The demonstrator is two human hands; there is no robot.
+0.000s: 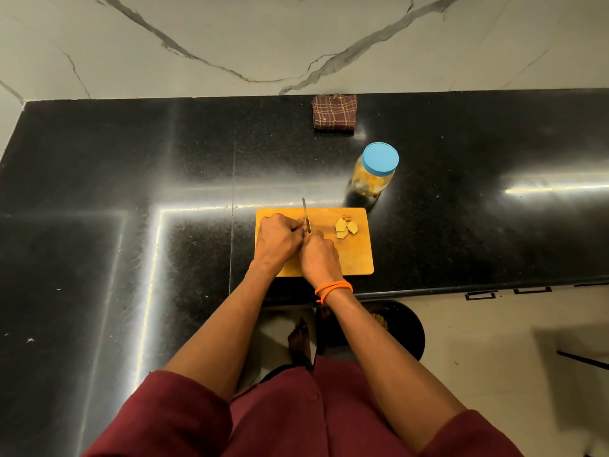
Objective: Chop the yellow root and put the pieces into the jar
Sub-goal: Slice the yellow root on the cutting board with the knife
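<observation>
From the head view, your left hand [275, 240] sits at the centre of the frame on the left half of the wooden cutting board [357, 258], fingers curled down over the yellow root [301, 221], of which only a sliver peeks out beside your knuckles. Your right hand [320, 258], the one with the orange wrist cord [333, 289], is closed round the handle of the knife [306, 215]; the blade points toward the top of the frame and lies right against the root.

You look to be partway through the chopping. A small cluster of cut pieces [346, 226] lies on the upper right of the board, well apart from your hands, so some slices are done, but the piece under your left hand is not yet finished.

The jar [374, 174] stands just above and right of the board on the black counter [131, 179], with its blue lid [380, 158] on. Yellowish contents show through its wall. By my reading, the lid must come off and the pieces on the board must go in.

A folded checked cloth [334, 112] lies at the counter's far edge, top centre. You will find no readable label, brand or writing on the jar or anything else.
</observation>
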